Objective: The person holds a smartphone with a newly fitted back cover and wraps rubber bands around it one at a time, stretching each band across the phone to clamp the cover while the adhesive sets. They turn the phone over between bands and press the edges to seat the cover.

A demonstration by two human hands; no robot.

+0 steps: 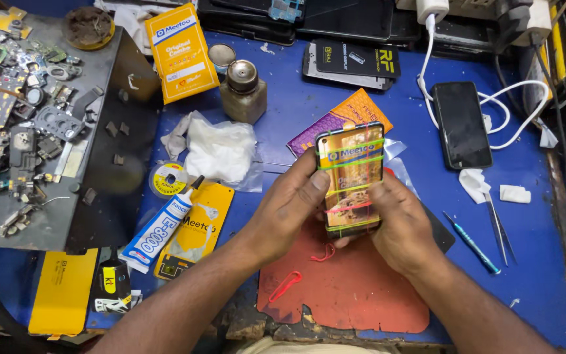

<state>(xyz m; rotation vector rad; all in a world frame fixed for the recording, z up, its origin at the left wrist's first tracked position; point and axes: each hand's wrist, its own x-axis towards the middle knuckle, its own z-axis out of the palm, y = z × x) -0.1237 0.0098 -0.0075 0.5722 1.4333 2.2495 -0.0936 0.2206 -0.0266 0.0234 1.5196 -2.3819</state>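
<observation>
we work over a blue table (361,98). taking the red mat (355,288) at its near edge as our mark: left of it lie a glue tube (158,229) and a yellow card (194,233); further left a dark tray (99,196) of small parts. beyond the mat sit crumpled white tissue (221,151) and a small metal-topped bottle (243,92). right of it lie a blue screwdriver (471,243), tweezers (498,226) and, farther back, a black phone (461,124) beside a white cable (512,111).

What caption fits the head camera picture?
Two hands, left hand and right hand, grip a phone wrapped in rubber bands above a red mat.
</observation>
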